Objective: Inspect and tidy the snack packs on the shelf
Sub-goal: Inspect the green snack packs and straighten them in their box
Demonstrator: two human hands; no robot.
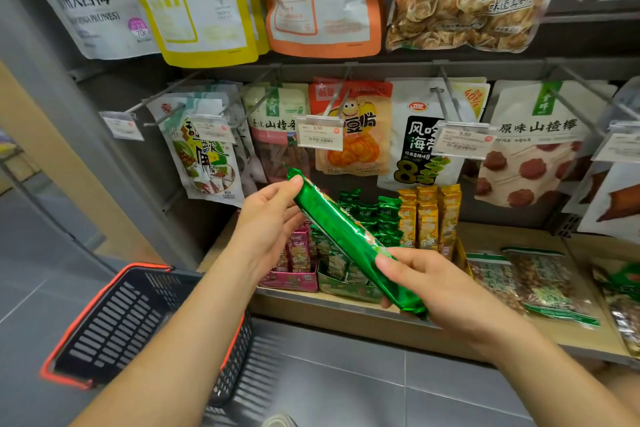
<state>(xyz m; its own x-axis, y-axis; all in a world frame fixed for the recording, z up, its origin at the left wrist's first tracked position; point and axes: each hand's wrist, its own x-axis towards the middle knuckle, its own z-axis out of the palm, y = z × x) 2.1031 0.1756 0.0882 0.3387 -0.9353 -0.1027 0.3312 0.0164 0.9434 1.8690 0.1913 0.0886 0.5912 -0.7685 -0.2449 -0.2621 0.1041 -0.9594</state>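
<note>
The long green foil pack (339, 236) is held in the air in front of the wooden shelf (491, 236), slanting from upper left to lower right above the display trays of small green packs (367, 215) and yellow packs (429, 218). The left hand (266, 218) pinches its upper end, thumb on the front and the rest behind; the right hand (440, 291) grips the lower end with its fingers (398, 262) curled across the face of the wrapper. It looks light, and the glossy foil is probably slick and crinkly. The contents seem to keep it fairly straight, so they may be brittle and would not like squeezing or bending. The safest hold is likely on the filled body near each end, not on the thin crimped seals. Its own print is too blurred to read. Elsewhere, one price tag (320, 137) reads 3.90 and another price tag (462, 142) 5.90. A hanging white pouch (540, 156) reads 原味山楂棒, and a prune bag (90, 3) on the top row shows 大西梅. A black basket (138, 315) with a red rim sits at lower left.
</note>
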